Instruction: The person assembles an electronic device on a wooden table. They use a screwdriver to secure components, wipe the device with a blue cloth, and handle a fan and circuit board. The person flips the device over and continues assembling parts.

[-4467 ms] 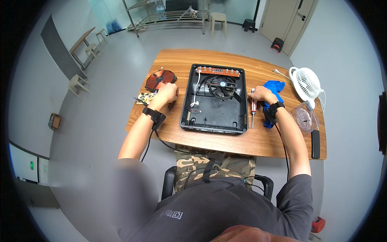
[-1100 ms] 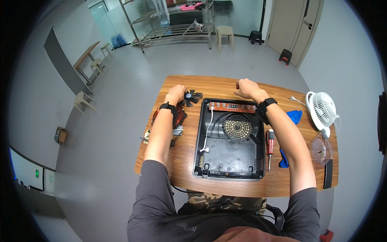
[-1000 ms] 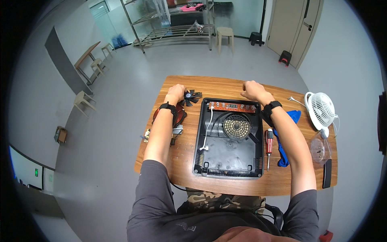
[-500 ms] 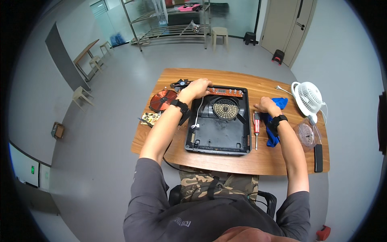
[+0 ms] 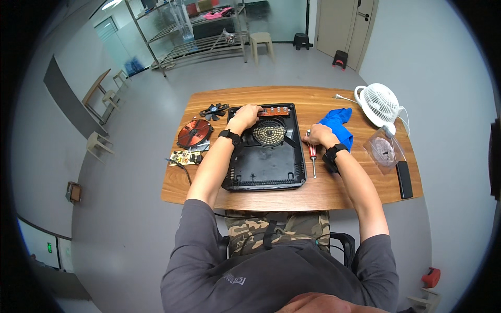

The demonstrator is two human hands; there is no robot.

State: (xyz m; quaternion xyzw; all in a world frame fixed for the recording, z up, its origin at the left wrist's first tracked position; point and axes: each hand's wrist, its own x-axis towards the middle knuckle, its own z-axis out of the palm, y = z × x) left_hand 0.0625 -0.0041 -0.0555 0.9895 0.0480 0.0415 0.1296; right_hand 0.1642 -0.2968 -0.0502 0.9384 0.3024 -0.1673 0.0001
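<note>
The black casing (image 5: 261, 164), an open shallow plastic shell with a round vent grille (image 5: 270, 132), lies in front of me on the table. My left hand (image 5: 246, 117) is at its far edge, fingers closed at the left end of a narrow orange circuit board (image 5: 276, 111) with several round buttons. Its fingertips are partly hidden. Just right of the casing, my right hand (image 5: 319, 135) has its fingers around the handle of a red screwdriver (image 5: 313, 151), whose shaft points toward me. A blue cloth (image 5: 339, 125) lies beside and beyond that hand.
Left of the casing sit a copper-coloured coil disc (image 5: 194, 133), a black fan (image 5: 213, 111) and a yellowish circuit board (image 5: 183, 157) with a cable. On the right are a white fan (image 5: 380, 105), a clear bag (image 5: 384, 151) and a black bar (image 5: 404, 179). The wooden table (image 5: 250, 200) has a rounded front edge.
My right hand has come down from the cloth's edge onto the screwdriver handle. My left hand stays at the orange board; the white wire seen in the casing no longer shows. The view has shifted.
</note>
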